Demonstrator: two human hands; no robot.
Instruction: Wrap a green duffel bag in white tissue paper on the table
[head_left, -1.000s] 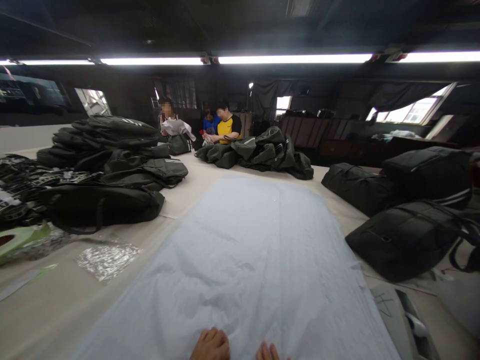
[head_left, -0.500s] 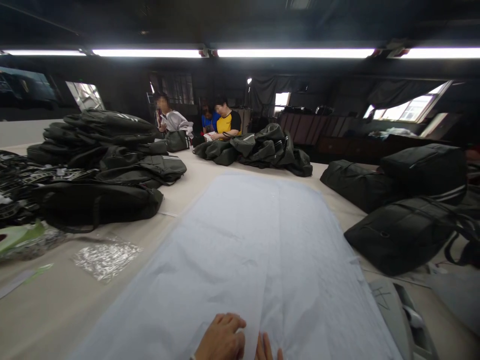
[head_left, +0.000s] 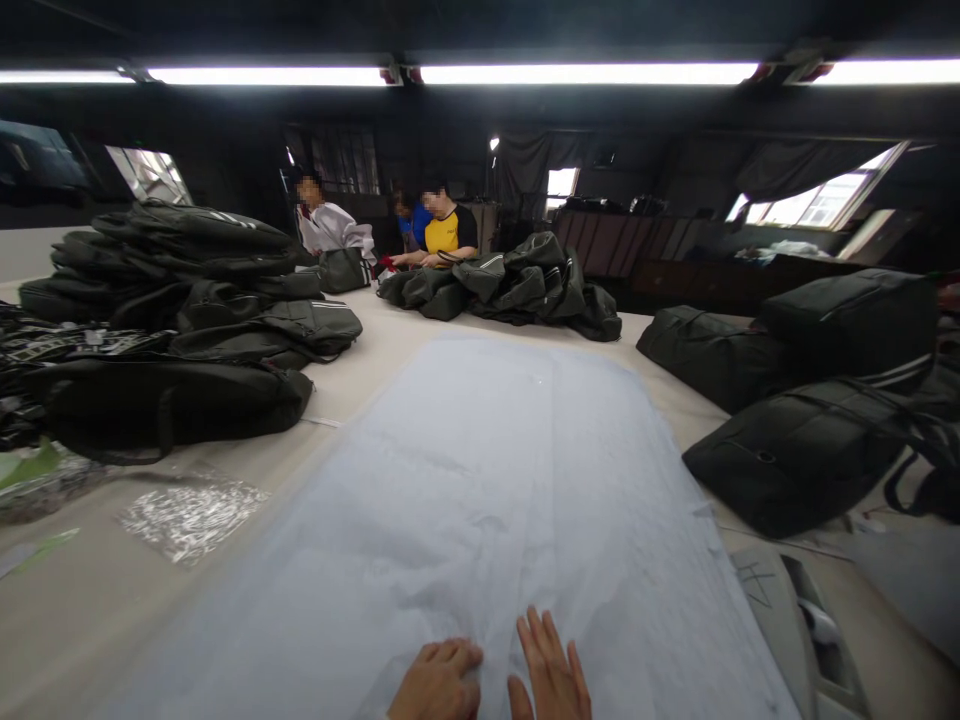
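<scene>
A wide stack of thin, bluish-white plastic sheets [head_left: 600,470] covers the middle of the table up to my side. At its near end my left hand [head_left: 437,683] is closed, fingers curled and pressed together on the creased top plastic sheet, with folds running out from them. To its right, my right hand [head_left: 551,670] lies flat on the plastic with its fingers spread, holding nothing. The lower parts of both hands are cut off by the frame's bottom edge.
Dark bags are piled on the left [head_left: 172,250], at the far end [head_left: 525,285] and on the right [head_left: 802,450]. A clear bag of small shiny pieces [head_left: 191,515] lies left. A tape dispenser-like grey box [head_left: 787,610] stands right. Several co-workers [head_left: 450,235] are beyond the table.
My right hand has moved forward and spread out on the plastic. My left hand has shifted slightly left and back, its fingers closer together. The plastic between them is more creased. The view tilted slightly.
</scene>
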